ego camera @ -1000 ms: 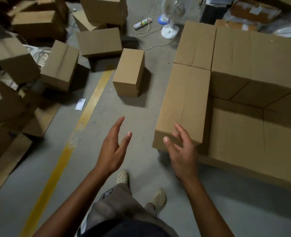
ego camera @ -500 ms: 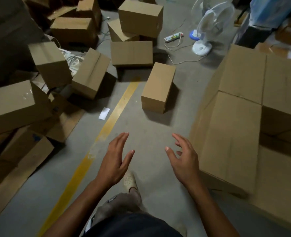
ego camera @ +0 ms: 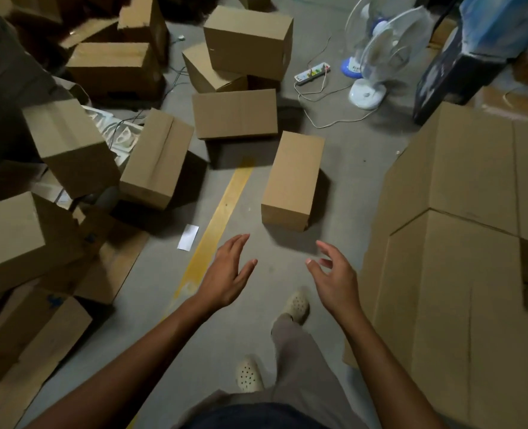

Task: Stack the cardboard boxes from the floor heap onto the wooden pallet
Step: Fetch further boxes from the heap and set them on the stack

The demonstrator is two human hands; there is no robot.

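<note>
A lone cardboard box (ego camera: 293, 178) lies on the grey floor just ahead of me. My left hand (ego camera: 227, 275) and my right hand (ego camera: 335, 278) are both held out, fingers spread and empty, a short way in front of its near end, one to each side. A heap of cardboard boxes (ego camera: 157, 159) covers the left and far side. On the right stand the stacked boxes (ego camera: 461, 267) in neat rows; the pallet under them is hidden.
A yellow floor line (ego camera: 219, 218) runs past a white paper slip (ego camera: 188, 237). Two white fans (ego camera: 377, 57), a power strip (ego camera: 312, 74) and loose cables lie at the back. Flattened cardboard (ego camera: 39, 329) lies at the left. My feet wear pale clogs (ego camera: 296, 306).
My right hand has left the corner of the stacked box. The view has swung left from the stack toward the heap, and both empty hands now point at the lone box.
</note>
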